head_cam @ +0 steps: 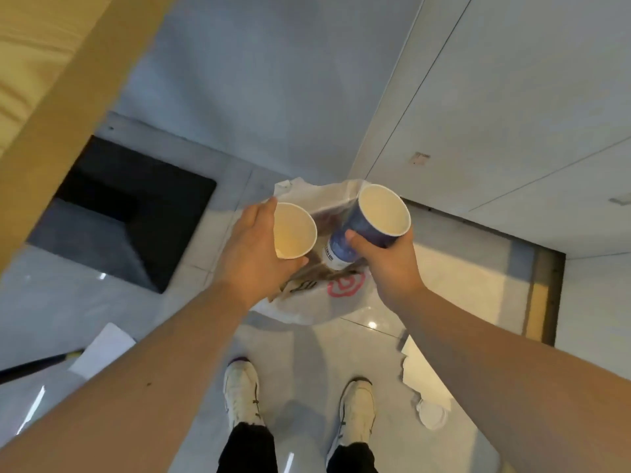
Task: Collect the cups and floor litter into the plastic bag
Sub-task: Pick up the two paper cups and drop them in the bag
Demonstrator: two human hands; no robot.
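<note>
White paper (102,349) on floor, far left, uncollected. Left hand (252,254) wrapped round pale cup (293,230); right hand (389,261) clamped on blue cup (379,216). Both above plastic bag (307,302) on floor. Best lower cups over bag mouth before release. Torn paper (423,377), crumpled lid (432,414) at right.
</note>
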